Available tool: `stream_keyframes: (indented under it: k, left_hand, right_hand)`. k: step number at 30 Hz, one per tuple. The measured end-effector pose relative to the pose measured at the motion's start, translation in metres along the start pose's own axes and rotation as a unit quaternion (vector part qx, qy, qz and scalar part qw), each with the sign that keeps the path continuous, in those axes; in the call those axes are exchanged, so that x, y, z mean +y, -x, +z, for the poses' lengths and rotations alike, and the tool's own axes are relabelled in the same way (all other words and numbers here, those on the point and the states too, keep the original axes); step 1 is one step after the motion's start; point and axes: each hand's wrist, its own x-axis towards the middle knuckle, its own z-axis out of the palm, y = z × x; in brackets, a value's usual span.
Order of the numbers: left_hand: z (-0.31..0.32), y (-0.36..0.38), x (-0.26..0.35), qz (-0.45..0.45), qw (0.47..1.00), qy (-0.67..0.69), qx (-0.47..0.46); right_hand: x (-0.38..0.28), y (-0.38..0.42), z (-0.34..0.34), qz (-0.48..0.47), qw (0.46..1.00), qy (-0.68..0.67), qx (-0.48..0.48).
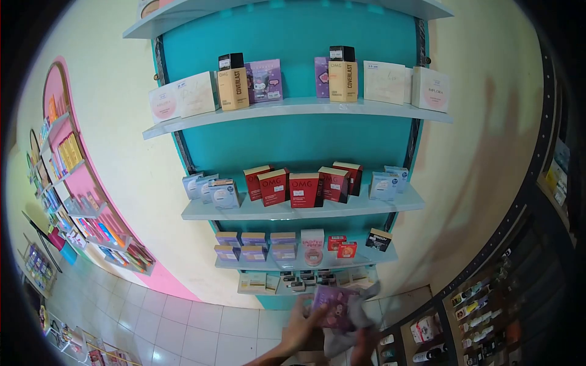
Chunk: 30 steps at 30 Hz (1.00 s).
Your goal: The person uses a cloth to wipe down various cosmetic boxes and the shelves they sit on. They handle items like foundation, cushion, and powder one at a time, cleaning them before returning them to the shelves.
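A purple box (334,307) is held low in front of the shelves, at the bottom centre of the head view. My left hand (303,324) grips its left side, fingers and thumb closed round it. A grey cloth (342,343) lies against the box's right side and underside, with one end sticking up past its upper right corner. My right hand (364,344), blurred, is at the cloth's lower right; its fingers cannot be made out clearly.
Grey shelves (305,211) on a teal panel carry red boxes (305,190), light blue boxes (224,194), foundation bottles (233,85) and small lilac boxes (282,244). A pink display (101,226) stands left; dark racks (455,329) with products stand right.
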Motion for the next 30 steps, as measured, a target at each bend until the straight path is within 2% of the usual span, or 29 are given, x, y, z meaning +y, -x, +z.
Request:
stream_keyframes:
  k: [2,4,5,8,10,14,16,17,19,20,22,24,26,29,30]
  left_hand:
    - [0.004,0.005,-0.013,0.009,0.999,-0.028,-0.014]
    - [0.006,0.0,-0.029,0.078,0.997,-0.013,-0.007]
    - [0.009,0.0,-0.029,0.078,0.997,-0.01,-0.007]
    - [0.013,-0.002,-0.029,0.093,0.993,-0.07,-0.01]
    - [0.013,-0.01,-0.033,0.162,0.984,-0.074,0.021]
    - [0.018,-0.001,-0.01,0.1,0.995,-0.001,0.005]
    - [0.019,-0.002,-0.014,0.157,0.985,-0.071,-0.001]
    - [0.02,0.001,-0.014,0.154,0.986,-0.071,0.0]
    - [0.025,0.007,-0.01,0.075,0.996,-0.041,-0.005]
    - [0.027,0.006,-0.011,0.073,0.996,-0.042,-0.002]
    - [0.028,0.002,-0.013,0.176,0.981,-0.083,0.014]
    - [0.02,-0.005,-0.019,0.174,0.981,-0.083,0.012]
    - [0.019,-0.006,-0.022,0.171,0.982,-0.08,0.004]
    - [0.026,0.006,-0.007,0.154,0.984,-0.091,-0.011]
    - [0.03,0.012,0.0,0.111,0.99,-0.089,-0.011]
  right_hand:
    - [-0.034,-0.004,0.023,-0.093,0.971,0.206,-0.073]
    - [-0.068,-0.012,0.046,-0.183,0.886,0.4,-0.146]
    - [-0.076,-0.015,0.051,-0.223,0.825,0.488,-0.18]
    - [-0.079,-0.021,0.052,-0.215,0.829,0.49,-0.162]
    - [-0.079,-0.019,0.05,-0.227,0.809,0.509,-0.186]
    - [-0.073,-0.014,0.037,-0.268,0.766,0.538,-0.229]
    - [-0.078,-0.02,0.032,-0.257,0.783,0.524,-0.214]
    - [-0.081,-0.022,0.032,-0.246,0.8,0.512,-0.197]
    - [-0.09,-0.028,0.04,-0.241,0.812,0.498,-0.187]
    - [-0.092,-0.028,0.044,-0.241,0.824,0.482,-0.178]
    - [-0.092,-0.023,0.046,-0.247,0.814,0.484,-0.204]
    - [-0.091,-0.021,0.044,-0.255,0.802,0.49,-0.226]
    - [-0.09,-0.017,0.037,-0.274,0.767,0.52,-0.259]
    - [-0.092,-0.019,0.029,-0.262,0.771,0.526,-0.246]
    - [-0.094,-0.021,0.031,-0.261,0.77,0.528,-0.247]
